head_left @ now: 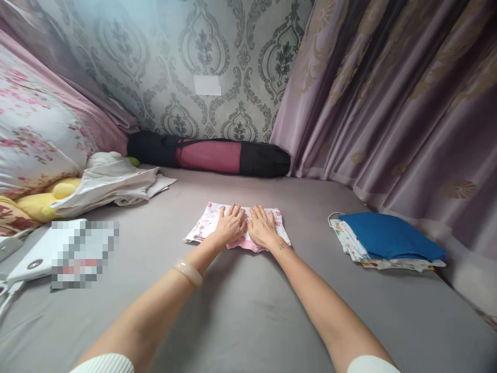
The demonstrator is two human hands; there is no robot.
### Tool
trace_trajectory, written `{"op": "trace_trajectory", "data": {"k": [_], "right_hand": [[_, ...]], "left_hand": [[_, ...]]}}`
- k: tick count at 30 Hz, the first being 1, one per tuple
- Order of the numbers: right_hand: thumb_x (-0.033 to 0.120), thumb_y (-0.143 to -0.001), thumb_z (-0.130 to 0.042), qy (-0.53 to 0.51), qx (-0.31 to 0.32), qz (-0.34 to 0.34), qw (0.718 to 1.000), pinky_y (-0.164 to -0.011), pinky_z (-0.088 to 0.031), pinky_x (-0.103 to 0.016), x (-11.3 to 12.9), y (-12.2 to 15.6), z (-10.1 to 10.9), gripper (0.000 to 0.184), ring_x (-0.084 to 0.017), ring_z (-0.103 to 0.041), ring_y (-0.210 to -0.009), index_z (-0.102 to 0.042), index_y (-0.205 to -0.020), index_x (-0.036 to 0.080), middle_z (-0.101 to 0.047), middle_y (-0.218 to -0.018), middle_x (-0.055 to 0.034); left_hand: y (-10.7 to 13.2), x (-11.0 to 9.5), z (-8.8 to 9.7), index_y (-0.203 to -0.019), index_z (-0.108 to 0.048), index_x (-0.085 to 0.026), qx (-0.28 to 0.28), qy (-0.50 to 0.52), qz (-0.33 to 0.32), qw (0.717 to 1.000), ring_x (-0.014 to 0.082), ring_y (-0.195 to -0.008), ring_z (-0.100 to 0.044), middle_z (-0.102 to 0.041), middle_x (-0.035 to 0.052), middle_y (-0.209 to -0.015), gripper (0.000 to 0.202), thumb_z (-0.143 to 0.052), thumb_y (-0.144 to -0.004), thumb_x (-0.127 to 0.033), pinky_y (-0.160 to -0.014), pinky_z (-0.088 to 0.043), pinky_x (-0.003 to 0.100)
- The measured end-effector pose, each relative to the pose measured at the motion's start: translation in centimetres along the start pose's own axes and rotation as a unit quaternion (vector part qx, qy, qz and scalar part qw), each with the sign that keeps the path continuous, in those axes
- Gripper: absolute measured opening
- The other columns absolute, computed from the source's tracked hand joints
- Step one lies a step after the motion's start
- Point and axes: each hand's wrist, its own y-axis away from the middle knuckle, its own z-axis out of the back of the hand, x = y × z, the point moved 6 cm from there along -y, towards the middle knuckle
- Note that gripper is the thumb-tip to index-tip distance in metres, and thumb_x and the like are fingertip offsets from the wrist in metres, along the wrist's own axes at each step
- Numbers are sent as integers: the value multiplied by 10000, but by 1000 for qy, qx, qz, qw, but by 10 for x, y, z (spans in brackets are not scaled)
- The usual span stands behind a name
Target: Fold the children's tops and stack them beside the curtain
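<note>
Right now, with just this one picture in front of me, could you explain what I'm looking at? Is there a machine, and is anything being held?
There is no machine here, only a person's own two bare hands. The picture comes from a camera worn on the person's head, looking forward and down, so the forearms reach in from the bottom edge. The left hand and right hand lie flat, side by side, on a pink-and-white patterned cloth; they press on it rather than grip it. The cloth rests on a grey sheet. To the right is a folded stack with a blue cloth on top; at the back, against the wall, lies a long black-and-maroon roll.
</note>
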Motion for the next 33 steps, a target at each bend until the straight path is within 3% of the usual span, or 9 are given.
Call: {"op": "trace_trajectory", "data": {"k": [11, 20, 29, 33], "right_hand": [[300, -971, -270, 23, -10, -2, 1000, -1170, -57, -509, -3, -2, -9, 559, -255, -156, -1474, -311, -1512, 163, -227, -1596, -101], [304, -975, -256, 28, 4, -1, 1000, -1176, -71, -454, -3, -2, -10, 539, -228, -224, -1454, -358, -1491, 184, -290, -1577, -81], [308, -978, -248, 5, -5, -10, 1000, -1173, -83, -482, -5, -1, -9, 547, -234, -202, -1461, -341, -1497, 162, -273, -1582, -103], [317, -984, -239, 2, -34, -40, 999, -1168, -46, -523, -9, 0, -5, 554, -246, -128, -1479, -317, -1503, 139, -199, -1602, -120]], "left_hand": [[2, 2, -15, -1403, -450, -186, -6, -5, -14, 1000, 319, -1408, -327, -433, 120, -1496, 472, -265, -1000, -347, -1141, -198, 596], [0, 5, -21, -1443, -405, -235, 18, 12, -2, 1000, 316, -1397, -343, -417, 108, -1510, 486, -273, -993, -363, -1106, -268, 574], [-1, 3, -18, -1419, -412, -222, 39, 14, -7, 999, 324, -1400, -329, -405, 118, -1512, 462, -292, -991, -344, -1100, -265, 590], [-2, 6, -11, -1379, -444, -194, 36, 28, -8, 999, 309, -1367, -373, -447, 144, -1468, 449, -324, -985, -373, -1070, -327, 541]]}}
